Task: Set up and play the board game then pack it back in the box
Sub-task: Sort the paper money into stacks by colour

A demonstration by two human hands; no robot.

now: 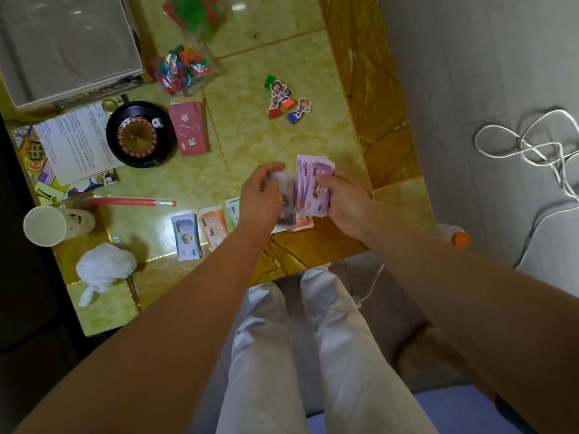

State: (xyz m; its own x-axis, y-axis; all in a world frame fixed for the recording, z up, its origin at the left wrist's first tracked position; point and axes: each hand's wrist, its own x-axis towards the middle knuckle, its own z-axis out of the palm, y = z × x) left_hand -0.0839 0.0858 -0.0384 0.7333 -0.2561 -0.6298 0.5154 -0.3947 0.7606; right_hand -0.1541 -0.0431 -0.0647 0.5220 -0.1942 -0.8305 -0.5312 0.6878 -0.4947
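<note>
Play money (313, 186) fanned in right hand (343, 203) near table (385, 89) edge | left hand (261, 191) pinching one blurred note (286, 195) | step: likely sorting notes | next: lay it on matching stack (186, 234)

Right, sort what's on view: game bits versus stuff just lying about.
Game: purple notes, blue notes, orange notes, red cards, pawns, wheel, box, rules, token bag.
Lying about: cup, tissue, cable.
</note>
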